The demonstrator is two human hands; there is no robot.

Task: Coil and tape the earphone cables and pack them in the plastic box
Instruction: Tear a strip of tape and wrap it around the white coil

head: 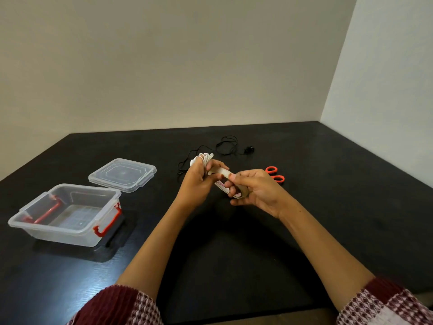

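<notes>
My left hand (196, 181) grips a coil of white earphone cable (205, 159), whose loops stick out above my fingers. My right hand (254, 190) holds a roll of pale tape (230, 187), with my thumb pinching its pulled-out strip (221, 171) that reaches toward the left hand. A black earphone cable (226, 146) lies loose on the dark table behind my hands. The clear plastic box (64, 215) with red latches stands open at the left, and its lid (122, 174) lies flat just behind it.
Scissors with orange handles (275, 174) lie on the table just behind my right hand. The black table (328, 207) meets walls at the back and right. My patterned sleeves show at the bottom edge.
</notes>
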